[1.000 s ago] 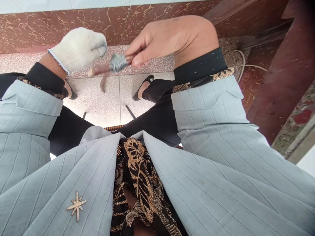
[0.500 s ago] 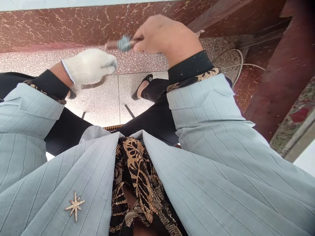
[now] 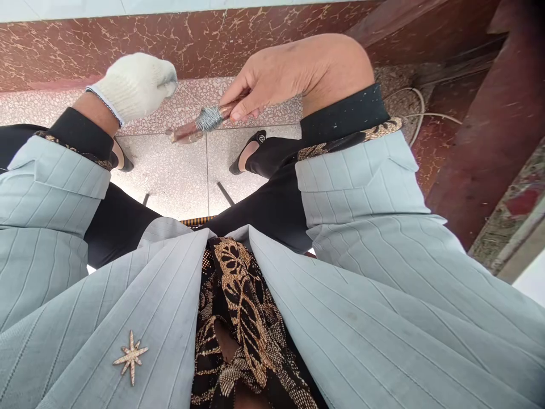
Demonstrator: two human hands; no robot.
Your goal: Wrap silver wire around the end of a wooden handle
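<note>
My right hand [image 3: 275, 79] is bare and closed around one end of a reddish-brown stick [image 3: 185, 133]. Silvery-grey wire [image 3: 209, 118] is wound in a thick coil around its middle. The stick slants down to the left, and its far end looks pale and slightly blurred. To the left of it, my left hand [image 3: 138, 86] wears a white knitted glove with grey-stained fingertips. Its fingers are pinched shut, and a faint thin strand seems to run from them toward the coil. What lies inside the pinch is mostly hidden.
Below is a speckled tile floor [image 3: 170, 170], with my black shoes [image 3: 247, 152] on it. A reddish-brown marbled wall base [image 3: 204, 45] runs across the front. At right, a pale cable [image 3: 421, 108] curls beside a dark red wooden beam [image 3: 481, 130].
The stick with its coil swung up, then came back down, tilting as my right wrist turned. My gloved hand dipped and rose again. A curved brown piece below it no longer shows separately.
</note>
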